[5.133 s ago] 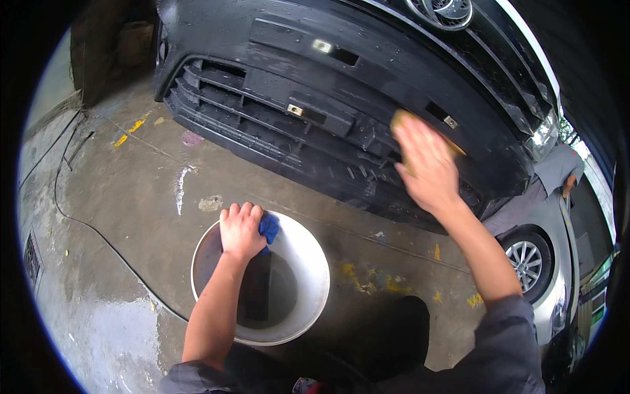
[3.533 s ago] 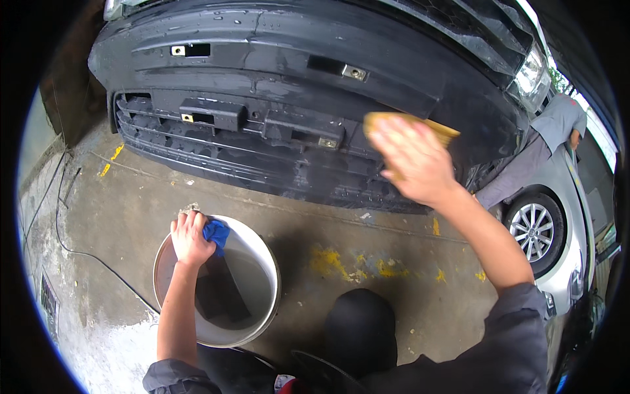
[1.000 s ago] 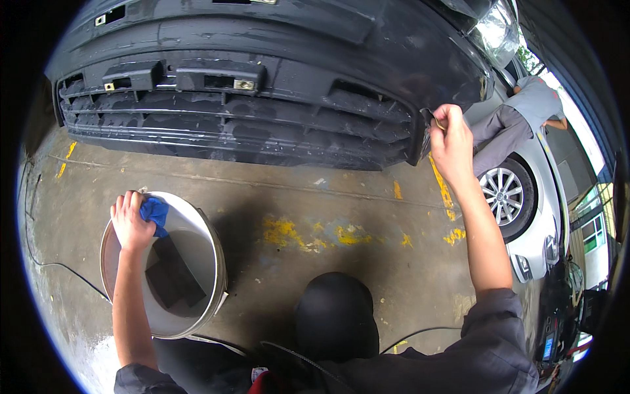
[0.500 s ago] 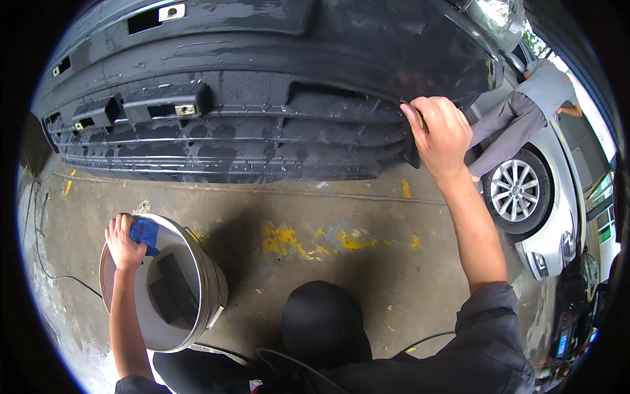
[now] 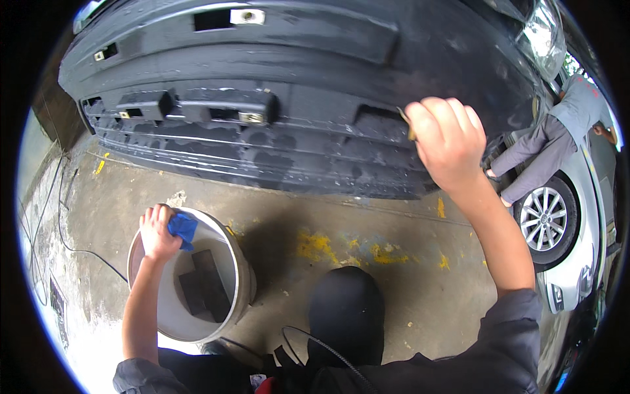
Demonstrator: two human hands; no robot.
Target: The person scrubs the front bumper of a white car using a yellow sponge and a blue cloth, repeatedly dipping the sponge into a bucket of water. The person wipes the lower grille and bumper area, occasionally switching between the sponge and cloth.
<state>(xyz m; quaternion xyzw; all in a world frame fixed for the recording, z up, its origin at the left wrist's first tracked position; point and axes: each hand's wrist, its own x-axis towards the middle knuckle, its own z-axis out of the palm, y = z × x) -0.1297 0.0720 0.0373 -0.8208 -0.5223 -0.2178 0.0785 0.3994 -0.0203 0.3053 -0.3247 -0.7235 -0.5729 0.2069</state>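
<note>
A black car bumper [image 5: 315,72] stretches across the upper part of the head view, its lower ribs wet. Close to its lower right part my right hand [image 5: 453,144] is closed round a thin, yellowish-brown piece [image 5: 411,125], of which only an edge shows; it resembles folded sandpaper. My left hand [image 5: 159,233] grips a crumpled blue cloth [image 5: 184,228] at the far left rim of a whitish bucket [image 5: 244,282]. Inside the bucket are dark flat pieces [image 5: 207,285].
At the right, a person in grey [image 5: 577,108] stands by a silver car with a spoked wheel [image 5: 543,218]. Yellow paint patches [image 5: 387,254] mark the concrete floor. A thin black hose [image 5: 92,253] lies left of the bucket. My knee [image 5: 346,308] is below.
The whole view has shifted, so bumper and bucket sit further right in it. My right hand has moved left along the bumper from its right lower corner. My left hand stays at the bucket rim.
</note>
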